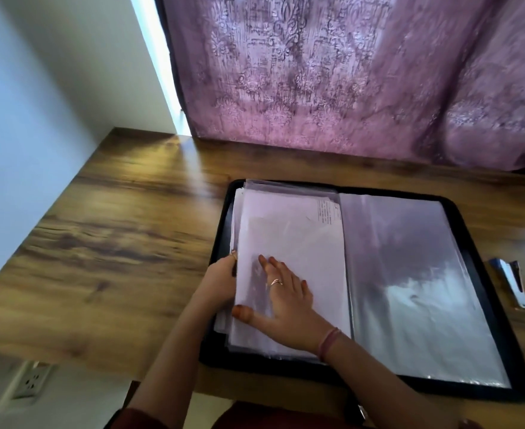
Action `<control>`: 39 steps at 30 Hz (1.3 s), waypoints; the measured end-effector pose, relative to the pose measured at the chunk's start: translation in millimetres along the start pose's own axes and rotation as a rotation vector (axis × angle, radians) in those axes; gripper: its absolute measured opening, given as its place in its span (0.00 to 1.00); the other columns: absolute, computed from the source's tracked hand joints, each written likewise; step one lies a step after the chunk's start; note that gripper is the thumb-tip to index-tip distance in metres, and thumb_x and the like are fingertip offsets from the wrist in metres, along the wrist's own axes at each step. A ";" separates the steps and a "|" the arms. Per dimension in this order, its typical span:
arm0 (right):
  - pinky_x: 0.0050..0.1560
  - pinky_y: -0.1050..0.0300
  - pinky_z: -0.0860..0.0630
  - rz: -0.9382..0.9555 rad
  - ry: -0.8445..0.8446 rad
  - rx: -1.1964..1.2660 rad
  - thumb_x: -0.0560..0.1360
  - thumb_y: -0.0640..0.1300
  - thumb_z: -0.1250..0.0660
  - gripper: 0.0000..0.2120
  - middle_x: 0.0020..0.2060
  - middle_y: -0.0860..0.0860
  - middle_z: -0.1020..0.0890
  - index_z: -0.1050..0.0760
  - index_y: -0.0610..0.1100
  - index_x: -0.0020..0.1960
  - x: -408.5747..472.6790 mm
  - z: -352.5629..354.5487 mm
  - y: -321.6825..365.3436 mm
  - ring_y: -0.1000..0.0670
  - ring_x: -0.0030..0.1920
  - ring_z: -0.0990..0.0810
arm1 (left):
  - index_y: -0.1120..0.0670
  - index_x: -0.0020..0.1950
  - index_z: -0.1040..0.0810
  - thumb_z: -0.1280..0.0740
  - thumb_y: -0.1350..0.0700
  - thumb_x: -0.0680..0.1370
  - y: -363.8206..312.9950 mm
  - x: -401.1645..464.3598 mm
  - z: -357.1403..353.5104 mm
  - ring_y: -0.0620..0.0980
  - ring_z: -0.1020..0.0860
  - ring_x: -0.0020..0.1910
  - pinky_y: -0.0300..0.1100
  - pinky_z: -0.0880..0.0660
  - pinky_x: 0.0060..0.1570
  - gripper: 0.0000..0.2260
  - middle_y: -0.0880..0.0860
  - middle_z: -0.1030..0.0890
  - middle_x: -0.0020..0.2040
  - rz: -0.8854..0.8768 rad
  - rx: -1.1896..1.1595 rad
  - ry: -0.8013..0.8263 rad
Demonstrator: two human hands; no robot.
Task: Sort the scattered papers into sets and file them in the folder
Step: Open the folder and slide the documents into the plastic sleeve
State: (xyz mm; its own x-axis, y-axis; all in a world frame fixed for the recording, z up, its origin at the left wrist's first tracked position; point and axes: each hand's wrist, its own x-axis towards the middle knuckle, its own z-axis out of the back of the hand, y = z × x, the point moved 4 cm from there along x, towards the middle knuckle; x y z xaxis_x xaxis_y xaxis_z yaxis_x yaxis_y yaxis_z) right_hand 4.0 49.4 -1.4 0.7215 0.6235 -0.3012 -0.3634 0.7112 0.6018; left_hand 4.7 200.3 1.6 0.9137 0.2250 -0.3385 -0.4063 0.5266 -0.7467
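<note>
While the folder (484,243) lies open on the wooden table (106,243), toward five o'clock of the view, both hands work on its left half. A stack of papers (289,236) sits there, partly under clear sleeves. The right hand (286,301) lies flat on top of the stack with fingers straight and spread wide, pointing to eleven o'clock, thumb out toward nine o'clock. The left hand (221,274) is at nine o'clock of the stack, its fingers curled round the left edge of the papers; how many sheets it holds cannot be told. The folder's right half shows only a glossy clear sleeve (410,289). The folder's near edge sits just at the table's front edge, at six o'clock. Just beside the folder at three o'clock lies a stapler (510,283), apart from it. A broad stretch of tabletop spreads from nine to eleven o'clock, running to the wall (38,103). At twelve o'clock a purple curtain (348,72) hangs down to the table's back edge, near the folder's far edge.
</note>
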 end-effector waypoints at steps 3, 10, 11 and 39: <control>0.75 0.41 0.58 -0.029 -0.025 -0.003 0.67 0.77 0.52 0.46 0.77 0.57 0.58 0.66 0.58 0.76 1.8 1.6 5.0 0.52 0.77 0.58 | 0.58 0.60 0.21 0.33 0.58 0.76 -7.9 -2.5 3.3 0.58 0.21 0.52 0.42 0.27 0.47 0.13 0.59 0.18 0.53 -0.022 0.175 -0.090; 0.74 0.41 0.58 -0.043 0.039 -0.066 0.71 0.75 0.49 0.44 0.78 0.56 0.59 0.63 0.57 0.77 6.4 0.9 -1.5 0.50 0.77 0.59 | 0.47 0.70 0.27 0.37 0.60 0.78 -47.0 -22.6 54.5 0.61 0.23 0.58 0.49 0.27 0.54 0.21 0.55 0.20 0.62 -0.107 0.454 -0.385; 0.74 0.41 0.57 -0.050 0.042 -0.096 0.70 0.76 0.48 0.45 0.78 0.56 0.57 0.62 0.57 0.77 8.1 -0.5 -3.5 0.49 0.77 0.57 | 0.46 0.71 0.28 0.37 0.61 0.78 -54.6 -27.7 61.1 0.62 0.23 0.57 0.51 0.27 0.53 0.22 0.54 0.21 0.63 -0.123 0.508 -0.396; 0.53 0.45 0.20 -0.343 -0.233 1.512 0.77 0.41 0.36 0.18 0.57 0.39 0.18 0.27 0.39 0.67 -81.6 160.4 -193.6 0.39 0.53 0.18 | 0.41 0.63 0.28 0.29 0.60 0.76 -129.3 -2.3 -117.3 0.40 0.24 0.52 0.22 0.27 0.44 0.20 0.37 0.27 0.59 -0.120 -0.426 0.122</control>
State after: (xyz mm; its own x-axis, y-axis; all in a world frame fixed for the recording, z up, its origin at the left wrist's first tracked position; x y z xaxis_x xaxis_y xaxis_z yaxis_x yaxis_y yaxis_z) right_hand 110.0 -191.3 25.3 0.7659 0.3431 -0.5437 0.6335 -0.2586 0.7292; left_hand 54.0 35.5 31.8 0.9569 0.0713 -0.2815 -0.2894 0.1531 -0.9449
